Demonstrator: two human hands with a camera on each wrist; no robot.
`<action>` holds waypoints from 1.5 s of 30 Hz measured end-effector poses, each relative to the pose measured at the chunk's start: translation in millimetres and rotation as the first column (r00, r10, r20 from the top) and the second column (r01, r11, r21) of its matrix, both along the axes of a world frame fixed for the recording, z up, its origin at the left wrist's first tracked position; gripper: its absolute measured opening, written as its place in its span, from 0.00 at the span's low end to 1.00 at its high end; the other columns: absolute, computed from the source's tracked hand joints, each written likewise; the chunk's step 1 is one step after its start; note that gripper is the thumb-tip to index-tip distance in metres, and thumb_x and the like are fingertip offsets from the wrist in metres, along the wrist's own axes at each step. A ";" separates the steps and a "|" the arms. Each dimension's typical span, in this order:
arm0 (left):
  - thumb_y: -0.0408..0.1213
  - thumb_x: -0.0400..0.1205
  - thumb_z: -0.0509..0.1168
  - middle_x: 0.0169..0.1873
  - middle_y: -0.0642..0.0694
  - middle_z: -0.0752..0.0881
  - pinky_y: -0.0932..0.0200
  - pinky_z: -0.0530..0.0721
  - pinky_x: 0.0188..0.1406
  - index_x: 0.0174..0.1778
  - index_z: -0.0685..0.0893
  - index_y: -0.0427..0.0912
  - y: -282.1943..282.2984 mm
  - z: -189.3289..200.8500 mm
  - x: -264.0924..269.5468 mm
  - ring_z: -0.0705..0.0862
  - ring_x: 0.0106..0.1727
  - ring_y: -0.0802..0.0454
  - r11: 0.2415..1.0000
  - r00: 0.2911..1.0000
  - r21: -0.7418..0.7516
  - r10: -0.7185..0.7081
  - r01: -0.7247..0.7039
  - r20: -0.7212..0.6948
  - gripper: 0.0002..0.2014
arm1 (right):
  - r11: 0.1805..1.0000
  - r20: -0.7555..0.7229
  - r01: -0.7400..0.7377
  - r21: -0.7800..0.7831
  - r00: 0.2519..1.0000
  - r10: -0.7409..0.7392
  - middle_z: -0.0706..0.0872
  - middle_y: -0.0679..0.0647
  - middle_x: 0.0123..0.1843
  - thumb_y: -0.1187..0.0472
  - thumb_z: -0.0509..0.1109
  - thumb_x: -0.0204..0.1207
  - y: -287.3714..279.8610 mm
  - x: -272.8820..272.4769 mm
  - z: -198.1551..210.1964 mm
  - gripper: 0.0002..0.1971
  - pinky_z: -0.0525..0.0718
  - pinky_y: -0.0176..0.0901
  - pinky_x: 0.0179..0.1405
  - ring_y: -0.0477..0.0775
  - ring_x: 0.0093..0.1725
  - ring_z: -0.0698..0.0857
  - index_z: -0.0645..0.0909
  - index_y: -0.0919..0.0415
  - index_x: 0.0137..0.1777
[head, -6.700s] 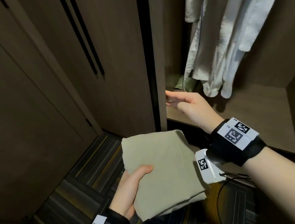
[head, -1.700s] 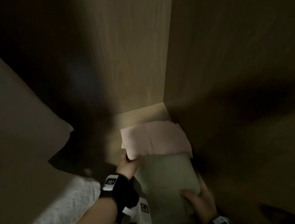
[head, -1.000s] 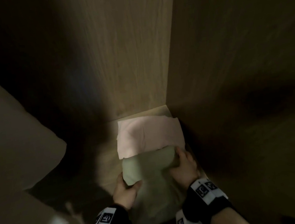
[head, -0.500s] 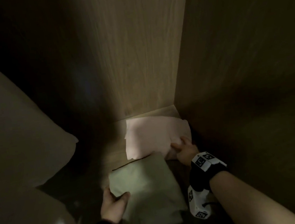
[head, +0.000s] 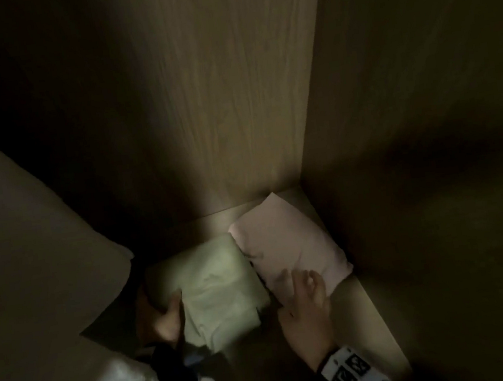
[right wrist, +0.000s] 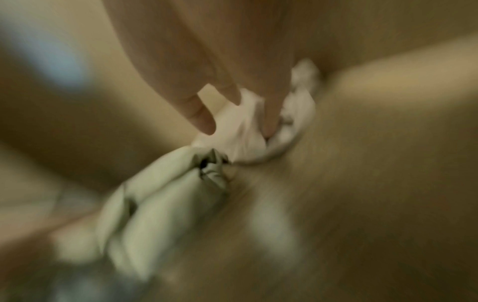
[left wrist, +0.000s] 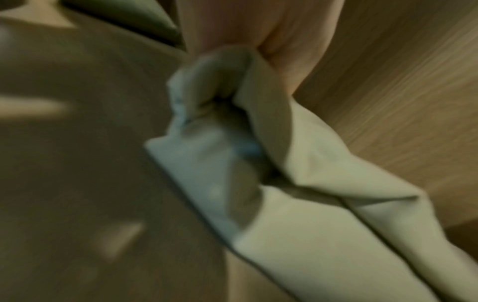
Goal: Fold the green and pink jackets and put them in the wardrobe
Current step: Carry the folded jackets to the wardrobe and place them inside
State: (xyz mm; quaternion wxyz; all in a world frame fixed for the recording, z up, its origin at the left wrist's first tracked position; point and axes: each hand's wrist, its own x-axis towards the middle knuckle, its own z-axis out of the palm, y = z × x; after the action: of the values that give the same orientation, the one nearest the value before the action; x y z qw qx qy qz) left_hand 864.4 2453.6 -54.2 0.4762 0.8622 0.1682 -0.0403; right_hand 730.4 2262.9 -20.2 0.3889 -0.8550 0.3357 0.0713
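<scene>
The left hand pinches the soft, floppy green jacket by its low-left edge, while the right hand lies spread on the pink jacket.

Folded green jacket apparently touches folded pink jacket, side by side.

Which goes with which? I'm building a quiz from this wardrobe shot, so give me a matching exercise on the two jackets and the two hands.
Column one:
1. green jacket
2. pink jacket
3. left hand
4. right hand

Column two:
a. nearest the back right corner
b. grips the green fabric
c. left of the pink one
d. fingers resting on pink fabric

Pairs: 1-c, 2-a, 3-b, 4-d
</scene>
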 end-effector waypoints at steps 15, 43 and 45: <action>0.63 0.77 0.60 0.73 0.58 0.23 0.29 0.47 0.79 0.70 0.25 0.70 -30.1 -10.6 -34.9 0.35 0.81 0.33 0.542 0.722 0.491 -0.607 0.682 -0.331 0.46 | 0.931 -0.295 -0.339 -0.139 0.911 0.288 0.31 0.43 0.83 0.44 0.56 0.77 -52.3 18.2 -32.7 0.34 0.58 0.66 0.78 0.70 0.81 0.36 0.44 0.34 0.80; 0.57 0.82 0.52 0.81 0.44 0.30 0.29 0.56 0.74 0.70 0.19 0.68 -86.4 15.9 -18.1 0.38 0.81 0.31 0.417 0.757 0.641 -0.470 0.644 -0.454 0.41 | 0.922 -0.255 -0.373 -0.101 0.906 0.338 0.27 0.42 0.81 0.42 0.61 0.75 -72.3 36.0 -32.5 0.37 0.49 0.64 0.79 0.69 0.80 0.30 0.45 0.33 0.80; 0.55 0.83 0.50 0.81 0.46 0.29 0.31 0.52 0.76 0.67 0.17 0.64 -82.5 13.4 -24.4 0.36 0.82 0.37 0.375 0.737 0.660 -0.519 0.651 -0.432 0.41 | 0.935 -0.203 -0.327 -0.141 0.934 0.296 0.28 0.41 0.81 0.45 0.59 0.78 -60.6 28.1 -34.2 0.34 0.46 0.63 0.80 0.66 0.80 0.29 0.47 0.33 0.80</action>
State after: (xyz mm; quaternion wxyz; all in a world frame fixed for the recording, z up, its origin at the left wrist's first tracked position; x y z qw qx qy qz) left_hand 840.0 2371.1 -40.8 -0.0066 0.9742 -0.1129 -0.1951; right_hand 758.5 2202.3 -54.3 0.2655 -0.9180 0.2339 0.1790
